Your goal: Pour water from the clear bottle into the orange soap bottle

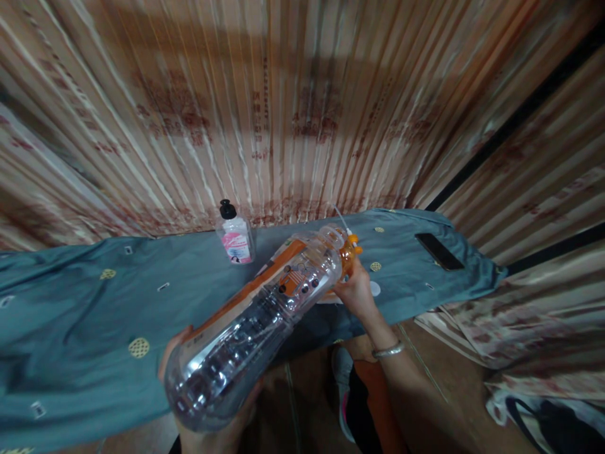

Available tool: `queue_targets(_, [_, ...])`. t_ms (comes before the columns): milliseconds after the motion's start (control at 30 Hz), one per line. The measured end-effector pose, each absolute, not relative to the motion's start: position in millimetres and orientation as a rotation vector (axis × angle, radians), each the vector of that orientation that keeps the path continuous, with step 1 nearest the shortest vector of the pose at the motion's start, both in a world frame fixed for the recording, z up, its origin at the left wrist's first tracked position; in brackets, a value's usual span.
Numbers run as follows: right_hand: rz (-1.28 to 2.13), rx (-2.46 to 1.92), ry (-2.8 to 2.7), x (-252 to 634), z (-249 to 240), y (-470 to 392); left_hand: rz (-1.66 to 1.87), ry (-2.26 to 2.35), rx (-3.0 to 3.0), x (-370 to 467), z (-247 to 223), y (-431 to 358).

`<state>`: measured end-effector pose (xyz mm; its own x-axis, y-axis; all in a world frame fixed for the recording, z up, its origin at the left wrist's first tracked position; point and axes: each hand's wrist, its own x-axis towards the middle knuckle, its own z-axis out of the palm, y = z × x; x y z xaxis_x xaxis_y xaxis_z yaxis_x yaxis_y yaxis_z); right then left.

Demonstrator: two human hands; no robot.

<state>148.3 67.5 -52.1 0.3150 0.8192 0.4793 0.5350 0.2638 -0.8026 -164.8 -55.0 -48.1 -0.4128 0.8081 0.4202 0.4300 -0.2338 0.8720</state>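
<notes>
My left hand (pixel 215 436) is wrapped round the wide base of a large clear plastic bottle (pixel 255 334) with an orange label. The bottle is tilted, its open-looking neck pointing away and to the right. At that neck, my right hand (pixel 357 291) is closed round a small translucent orange container (pixel 347 255). An orange top and a thin white tube stick up from it; its lower part is hidden by my fingers. Whether the container touches the bottle's neck I cannot tell. A clear bottle with a black pump cap (pixel 236 241) stands upright on the cloth behind.
A blue-green patterned cloth (pixel 127 302) covers the narrow table. On its right lies a black phone (pixel 438 251). Part of a white round thing (pixel 375 288) shows beside my right hand. Pleated curtains (pixel 265 113) rise behind, and a bag (pixel 553 416) rests at lower right.
</notes>
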Motion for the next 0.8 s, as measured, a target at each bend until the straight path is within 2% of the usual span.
queue_targets(167, [0.315,-1.418,-1.344,148,-52,68,1.682,1.740,1.717,-171,-53,-52])
queue_targets(800, [0.336,-1.421,-1.342,149,-52,68,1.696,1.749,1.621,-150,-31,-58])
